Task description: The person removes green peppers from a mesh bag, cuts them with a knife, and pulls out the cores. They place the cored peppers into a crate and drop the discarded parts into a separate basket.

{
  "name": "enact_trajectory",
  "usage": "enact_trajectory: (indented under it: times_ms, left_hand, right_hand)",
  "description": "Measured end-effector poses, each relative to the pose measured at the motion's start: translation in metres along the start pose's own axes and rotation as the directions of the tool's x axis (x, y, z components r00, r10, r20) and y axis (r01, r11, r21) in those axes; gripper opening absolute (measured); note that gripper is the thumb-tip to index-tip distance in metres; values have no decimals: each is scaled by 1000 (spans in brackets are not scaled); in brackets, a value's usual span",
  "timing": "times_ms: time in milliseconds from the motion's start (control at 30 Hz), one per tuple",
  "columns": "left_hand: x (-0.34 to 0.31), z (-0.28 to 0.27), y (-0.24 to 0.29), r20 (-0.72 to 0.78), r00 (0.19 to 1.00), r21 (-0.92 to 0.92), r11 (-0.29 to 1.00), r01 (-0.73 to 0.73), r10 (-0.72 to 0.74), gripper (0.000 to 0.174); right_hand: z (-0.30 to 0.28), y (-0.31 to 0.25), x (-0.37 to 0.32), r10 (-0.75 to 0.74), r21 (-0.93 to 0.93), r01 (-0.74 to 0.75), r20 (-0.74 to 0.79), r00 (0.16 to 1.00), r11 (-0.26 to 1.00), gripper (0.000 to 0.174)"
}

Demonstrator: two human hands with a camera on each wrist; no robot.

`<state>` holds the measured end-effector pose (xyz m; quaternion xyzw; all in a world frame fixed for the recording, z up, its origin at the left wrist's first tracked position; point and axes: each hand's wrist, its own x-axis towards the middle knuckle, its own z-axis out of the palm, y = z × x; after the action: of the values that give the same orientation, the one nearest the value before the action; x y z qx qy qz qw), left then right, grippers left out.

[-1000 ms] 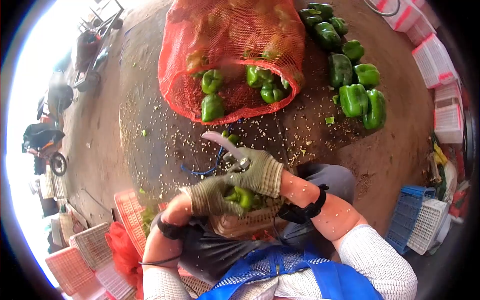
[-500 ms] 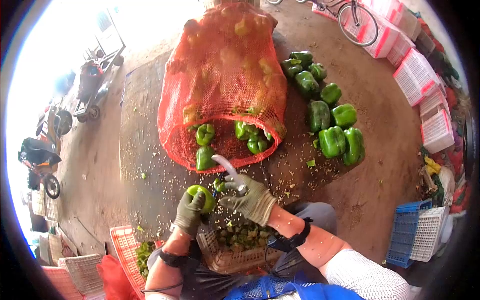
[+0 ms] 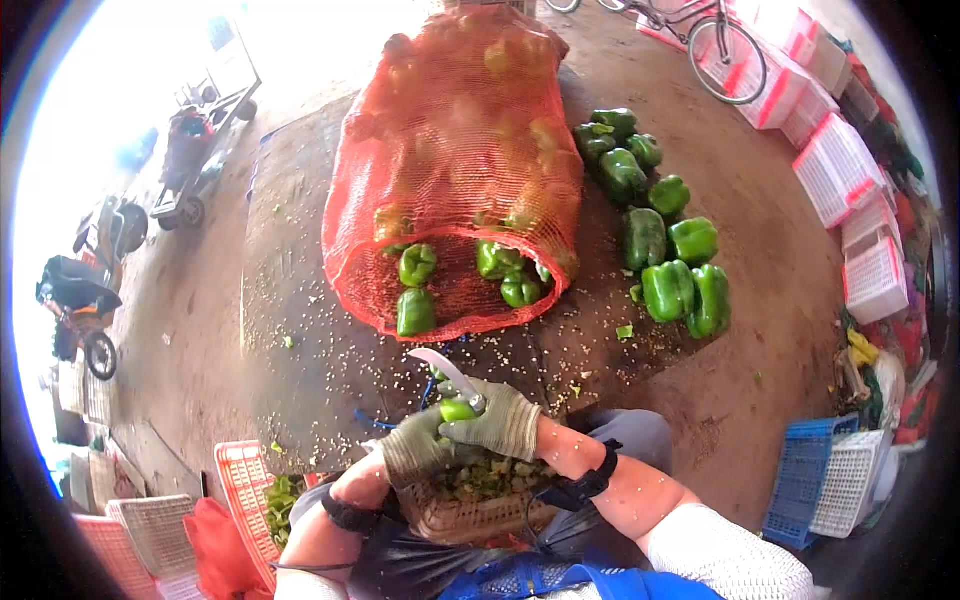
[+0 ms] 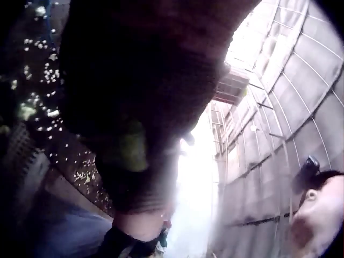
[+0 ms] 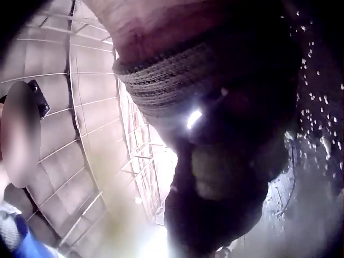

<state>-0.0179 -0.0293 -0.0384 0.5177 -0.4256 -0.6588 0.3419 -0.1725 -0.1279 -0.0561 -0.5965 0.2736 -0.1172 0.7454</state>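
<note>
In the head view, both gloved hands meet around a green bell pepper point(image 3: 457, 410) above a crate of pepper scraps point(image 3: 465, 530). The left hand point(image 3: 415, 447) grips the pepper from the left, covering most of it. The right hand point(image 3: 500, 420) holds a knife with a curved blade point(image 3: 447, 370), which points up and left; its thumb lies beside the pepper. Both wrist views are dark, with a dim patch of pepper point(image 4: 133, 148) by the left glove and a paler patch point(image 5: 212, 172) at the right glove.
Beyond the hands lies a red mesh sack point(image 3: 450, 160) of peppers, its mouth facing me. Several loose peppers point(image 3: 668, 290) sit to its right on a seed-strewn board point(image 3: 290, 380). Crates stand left and right point(image 3: 805, 480), and a blue cord point(image 3: 375, 420) lies near the left hand.
Half a second ago the left hand held the pepper out to the left, apart from the right hand; now the hands are together around it. The head view has tilted upward since one second ago.
</note>
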Motion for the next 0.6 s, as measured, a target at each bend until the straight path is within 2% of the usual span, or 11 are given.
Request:
enact_trajectory:
  times_ms: [67,100,200,267,300,367,400,500,533,567,600]
  left_hand:
    - [-7,-2,-6,174,982,-10,997,77,-74,40]
    - [-9,2,-9,129,991,-30,999,38,-34,41]
    - [-3,9,7,-191,979,-75,994,-84,69,40]
    - [5,13,-1,-363,874,204,943,-262,321,41]
    - [0,12,-3,-438,888,-166,959,-230,138,40]
    - [-1,25,16,-389,917,-763,590,-265,-91,36]
    - [8,40,32,-309,946,-921,277,-274,-94,31]
    - [13,39,14,-210,976,-912,347,-216,55,43]
    - [10,35,7,-211,964,-635,727,-261,162,45]
    - [5,28,10,-153,956,-213,936,-280,252,48]
    - [3,21,15,-53,952,260,924,-280,303,51]
  right_hand:
    - [2,-14,-3,-60,-71,65,75,995,995,61]
    - [2,-23,-4,-91,-60,97,97,991,993,65]
    - [-1,-16,10,-146,18,145,82,986,989,76]
    - [-1,-29,3,-128,-74,129,12,992,989,75]
    - [-1,-30,5,-54,5,54,36,998,999,74]
    - [0,-47,3,-188,-10,188,33,982,982,80]
    - [2,-57,-2,-238,-30,240,53,970,970,85]
    - [-10,-43,-13,-197,-308,177,-33,980,935,76]
    - [-14,-34,-13,-211,-337,190,-25,977,922,70]
    - [-12,-39,-16,-127,-300,117,-14,992,947,66]
    - [-10,-50,-21,-44,-262,41,-4,999,964,61]
